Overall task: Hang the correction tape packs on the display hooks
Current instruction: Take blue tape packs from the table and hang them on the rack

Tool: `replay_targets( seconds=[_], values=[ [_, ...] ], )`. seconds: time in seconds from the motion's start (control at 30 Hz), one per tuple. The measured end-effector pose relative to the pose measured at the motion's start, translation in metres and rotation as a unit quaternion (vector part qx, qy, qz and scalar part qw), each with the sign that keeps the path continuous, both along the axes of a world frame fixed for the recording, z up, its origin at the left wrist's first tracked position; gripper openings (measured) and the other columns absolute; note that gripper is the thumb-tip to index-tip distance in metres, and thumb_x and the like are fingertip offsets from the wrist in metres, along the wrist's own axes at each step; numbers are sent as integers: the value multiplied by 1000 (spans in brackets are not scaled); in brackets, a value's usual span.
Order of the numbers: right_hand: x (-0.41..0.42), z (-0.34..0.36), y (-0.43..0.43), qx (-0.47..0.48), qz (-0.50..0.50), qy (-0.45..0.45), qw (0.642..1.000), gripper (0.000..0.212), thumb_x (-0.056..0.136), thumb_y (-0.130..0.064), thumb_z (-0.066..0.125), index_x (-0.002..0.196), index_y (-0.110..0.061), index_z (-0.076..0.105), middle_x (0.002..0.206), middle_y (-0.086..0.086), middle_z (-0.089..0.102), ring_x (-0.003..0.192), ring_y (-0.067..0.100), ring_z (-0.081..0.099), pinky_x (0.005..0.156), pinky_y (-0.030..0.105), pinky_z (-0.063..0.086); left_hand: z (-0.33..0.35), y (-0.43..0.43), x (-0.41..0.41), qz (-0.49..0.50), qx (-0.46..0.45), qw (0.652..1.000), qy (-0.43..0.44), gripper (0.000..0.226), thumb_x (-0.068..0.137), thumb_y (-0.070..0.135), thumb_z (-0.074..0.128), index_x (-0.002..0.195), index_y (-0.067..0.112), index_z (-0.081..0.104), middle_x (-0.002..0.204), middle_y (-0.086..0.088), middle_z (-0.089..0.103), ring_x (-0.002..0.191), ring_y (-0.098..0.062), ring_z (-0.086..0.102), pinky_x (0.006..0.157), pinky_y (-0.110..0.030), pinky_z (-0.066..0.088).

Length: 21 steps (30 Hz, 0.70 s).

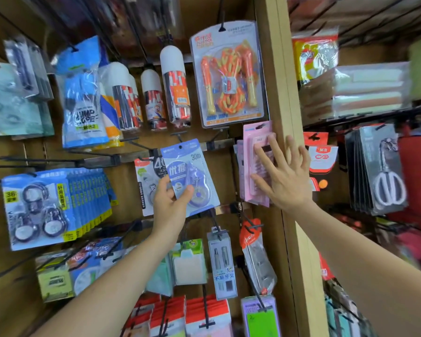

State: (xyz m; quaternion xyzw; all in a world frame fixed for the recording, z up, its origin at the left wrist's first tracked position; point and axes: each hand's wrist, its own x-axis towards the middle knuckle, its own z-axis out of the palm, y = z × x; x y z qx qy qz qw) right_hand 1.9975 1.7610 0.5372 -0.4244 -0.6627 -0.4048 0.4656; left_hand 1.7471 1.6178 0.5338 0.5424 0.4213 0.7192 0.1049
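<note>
Your left hand point(169, 207) grasps one blue correction tape pack point(187, 171) by its lower left corner, with the thumb across the front of the card and the other fingers behind it. Your right hand point(286, 177) is released: its fingers are straight and spread, lying flat against a bunch of pink packs point(254, 152) that hang just beside the wooden post point(281, 69). It holds nothing.

You hold the pack up in front of the display, slightly tilted, and its round hanging hole at the top is clear of your fingers. It isn't on any hook yet. Just behind it hangs a white and red pack point(144, 176) from the metal rail point(100, 162), and a bare black hook point(141, 146) sticks out from that rail near the blue pack's top edge.

The pack should feel very light, as it looks like a stiff card back with a clear plastic bubble over the tape roller. The glossy face will probably be a bit slippery, so a pinch on the flat card edge is safer than one on the bubble. Your low grip looks right because it leaves the hole free. The card around the hole is thin, so line it up with the hook tip before you push, or it may bend or tear.
</note>
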Motion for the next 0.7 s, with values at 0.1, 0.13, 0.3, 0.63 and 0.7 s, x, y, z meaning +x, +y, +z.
replay_targets(
  seconds=[0.1, 0.13, 0.3, 0.63, 0.7],
  values=[
    [0, 0, 1, -4, 2, 0, 1000, 72, 97, -69, 28, 158, -36, 8, 167, 6, 4, 152, 38, -2, 118, 61, 10, 2, 1, -3, -3, -14, 1000, -3, 48, 98, 16, 64, 141, 29, 46, 124, 9, 66, 108, -1, 65, 88, -20, 54],
    [-1, 0, 1, -5, 2, 0, 1000, 72, 96, -69, 29, 158, -36, 8, 167, 6, 3, 152, 37, -3, 118, 61, 10, 1, 1, -5, -4, -18, 1000, -6, 53, 99, 16, 64, 147, 26, 43, 126, 10, 65, 110, -2, 64, 90, -21, 52],
    [0, 0, -1, -9, 2, 2, 1000, 74, 96, -69, 31, 158, -37, 6, 167, 6, 4, 152, 38, -2, 118, 61, 11, -5, 1, -11, -4, -20, 1000, -2, 33, 99, 10, 61, 121, 34, 57, 110, 21, 68, 99, 8, 67, 68, -7, 51],
    [0, 2, -5, -17, 8, 1, 1000, 73, 97, -69, 31, 157, -38, 6, 167, 6, 5, 152, 37, -2, 118, 60, 11, 8, 29, -24, 173, -114, 970, 130, 48, 100, 27, 60, 146, 26, 45, 130, 4, 61, 118, -13, 60, 94, -41, 54],
    [0, 1, -6, -14, 10, 2, 1000, 72, 97, -69, 32, 157, -37, 9, 167, 6, 8, 152, 37, 0, 118, 61, 12, 9, 31, -22, 310, -117, 917, 222, 73, 96, 33, 65, 157, 21, 27, 145, -9, 46, 132, -31, 46, 93, -51, 51]
  ],
)
